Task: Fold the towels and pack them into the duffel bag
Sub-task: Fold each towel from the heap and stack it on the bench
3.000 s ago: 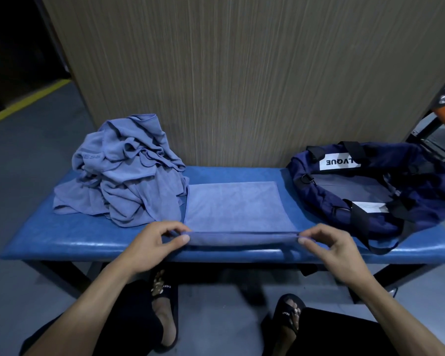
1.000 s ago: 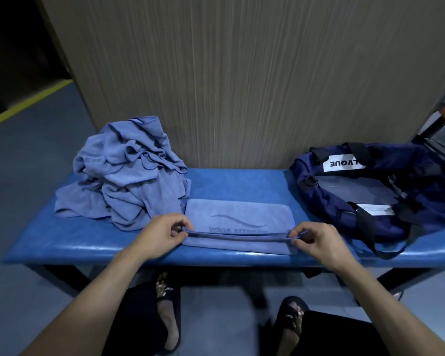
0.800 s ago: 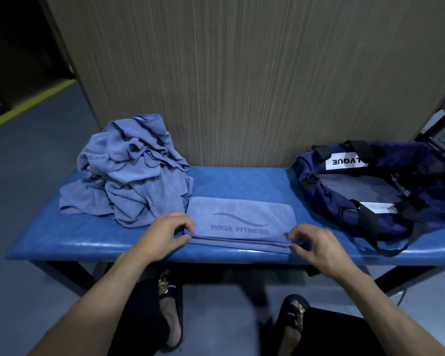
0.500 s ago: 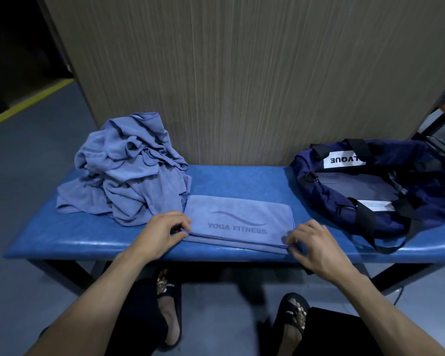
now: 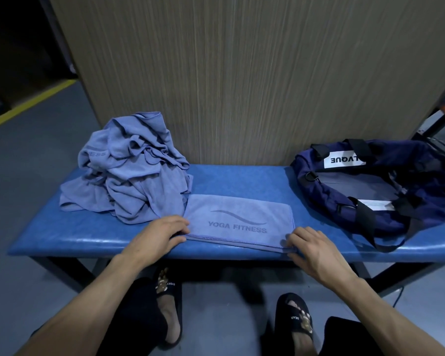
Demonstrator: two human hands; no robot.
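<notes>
Lavender-blue microfibre lies under both sets of fingers: the left hand (image 5: 157,237) rests with loosely bent fingers (image 5: 178,225) on the left end of the folded towel (image 5: 238,222), and the right hand (image 5: 312,249) rests at its right front corner, fingers (image 5: 292,238) slightly curled on the edge. Whether either hand pinches the cloth I cannot tell. The folded towel lies flat on the blue padded bench (image 5: 70,238), near the front edge, with "YOGA FITNESS" and a wave mark facing up. Just to its left, touching it, a heap of unfolded towels (image 5: 132,173) of the same colour is piled against the wood-grain wall panel (image 5: 242,80). At the right end of the bench sits the navy duffel bag (image 5: 370,191), open at the top, black straps hanging over the front edge. Below the bench, two feet in black slides (image 5: 168,286) stand on the grey floor.
</notes>
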